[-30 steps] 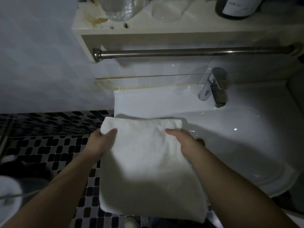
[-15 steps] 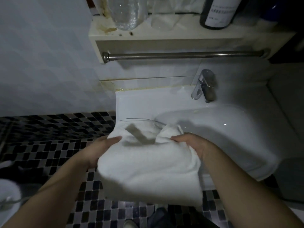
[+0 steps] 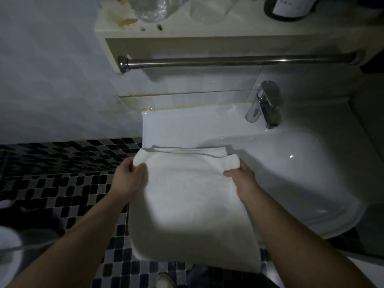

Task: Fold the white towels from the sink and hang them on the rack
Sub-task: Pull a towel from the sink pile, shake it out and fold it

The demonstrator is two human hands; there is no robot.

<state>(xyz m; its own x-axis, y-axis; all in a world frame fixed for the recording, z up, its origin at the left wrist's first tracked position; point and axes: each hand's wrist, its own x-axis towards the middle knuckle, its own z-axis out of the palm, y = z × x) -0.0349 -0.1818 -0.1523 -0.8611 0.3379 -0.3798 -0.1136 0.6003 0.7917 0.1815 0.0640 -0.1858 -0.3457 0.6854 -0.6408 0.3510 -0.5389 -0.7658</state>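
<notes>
A folded white towel (image 3: 191, 204) hangs in front of me, over the left front edge of the white sink (image 3: 301, 163). My left hand (image 3: 128, 179) grips its upper left corner and my right hand (image 3: 243, 179) grips its upper right corner, each with fingers curled round the thick folded edge. The towel's lower part drops toward the floor. The steel rack bar (image 3: 228, 61) runs across the wall above the sink, bare, well above both hands.
A chrome faucet (image 3: 264, 104) stands at the back right of the sink. A shelf (image 3: 207, 26) above the bar carries a clear bottle (image 3: 151, 7) and a dark bottle (image 3: 288, 7). Black-and-white mosaic floor (image 3: 62, 183) lies to the left.
The towel bunched up half a second ago and is now pulled flat and wide again, with both hands holding its top corners further apart.
</notes>
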